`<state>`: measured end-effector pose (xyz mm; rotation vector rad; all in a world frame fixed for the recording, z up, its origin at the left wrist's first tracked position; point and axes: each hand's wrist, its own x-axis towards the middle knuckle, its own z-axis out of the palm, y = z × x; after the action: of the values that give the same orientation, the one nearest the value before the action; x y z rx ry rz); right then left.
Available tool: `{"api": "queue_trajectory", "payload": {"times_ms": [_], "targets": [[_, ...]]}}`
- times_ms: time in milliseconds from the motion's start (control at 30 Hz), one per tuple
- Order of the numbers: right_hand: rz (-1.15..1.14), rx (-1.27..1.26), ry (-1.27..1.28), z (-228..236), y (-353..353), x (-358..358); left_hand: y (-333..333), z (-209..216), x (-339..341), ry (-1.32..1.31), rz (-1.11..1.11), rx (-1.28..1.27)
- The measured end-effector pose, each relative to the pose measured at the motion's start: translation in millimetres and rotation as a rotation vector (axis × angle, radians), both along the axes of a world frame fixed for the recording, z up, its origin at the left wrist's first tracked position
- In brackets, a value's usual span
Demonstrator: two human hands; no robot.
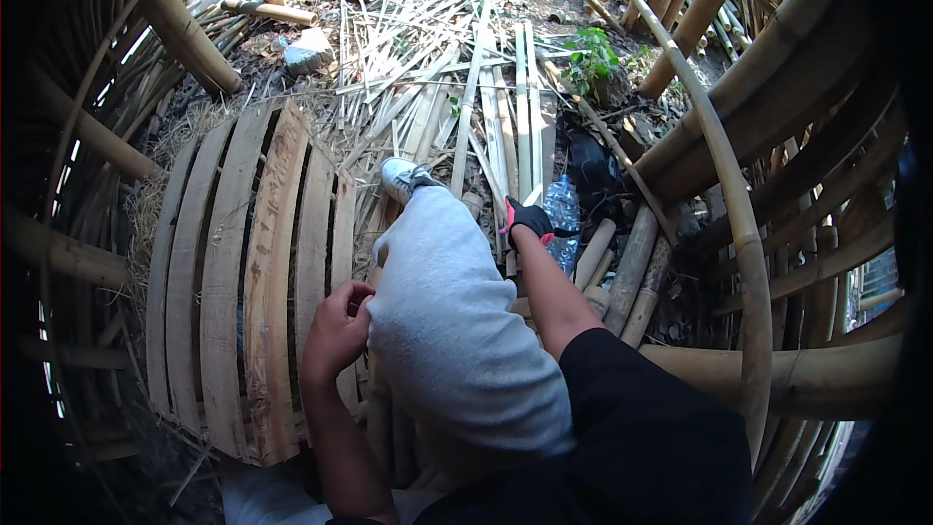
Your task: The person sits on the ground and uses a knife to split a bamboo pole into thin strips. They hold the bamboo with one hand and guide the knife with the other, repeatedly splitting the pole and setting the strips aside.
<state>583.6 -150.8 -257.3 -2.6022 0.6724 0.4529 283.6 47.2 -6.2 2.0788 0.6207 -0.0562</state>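
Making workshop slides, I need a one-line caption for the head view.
Gloved right hand beside a clear plastic bottle, bare left hand by a grey trouser leg, bamboo strips ahead.

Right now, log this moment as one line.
Left hand: bare, at grey fabric trouser leg | Black-and-pink gloved right hand: beside clear plastic bottle, grip unclear | Left side: slatted wooden platform

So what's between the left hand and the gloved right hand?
In the head view, the grey-trousered leg lies between the left hand and the gloved right hand.
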Motion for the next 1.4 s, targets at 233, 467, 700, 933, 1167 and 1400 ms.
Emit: {"api": "queue_trajectory", "payload": {"times_ms": [233,467,700,933,1167,1400], "targets": [[0.171,-0.148,0.012,-65.4,5.6,25.4,-6.4,2.6,-8.4,0.046,-0.094,0.031],[0.427,-0.284,0.191,-41.6,9.7,28.5,0.9,-8.3,-26.1,-0.004,-0.099,-0.027],[0.72,-0.357,0.343,-24.8,-16.9,35.7,1.6,-2.7,-34.3,0.022,-0.111,0.0],[0.789,-0.442,0.316,-1.5,-3.5,12.7,2.9,5.3,-45.8,0.033,-0.111,-0.038],[0.288,-0.225,-0.166,-28.8,-23.3,12.8,-1.8,18.7,-43.1,0.095,-0.111,-0.028],[0.191,-0.082,-0.186,-17.8,3.1,-2.9,-1.2,14.9,-51.7,0.137,-0.08,0.007]]}}
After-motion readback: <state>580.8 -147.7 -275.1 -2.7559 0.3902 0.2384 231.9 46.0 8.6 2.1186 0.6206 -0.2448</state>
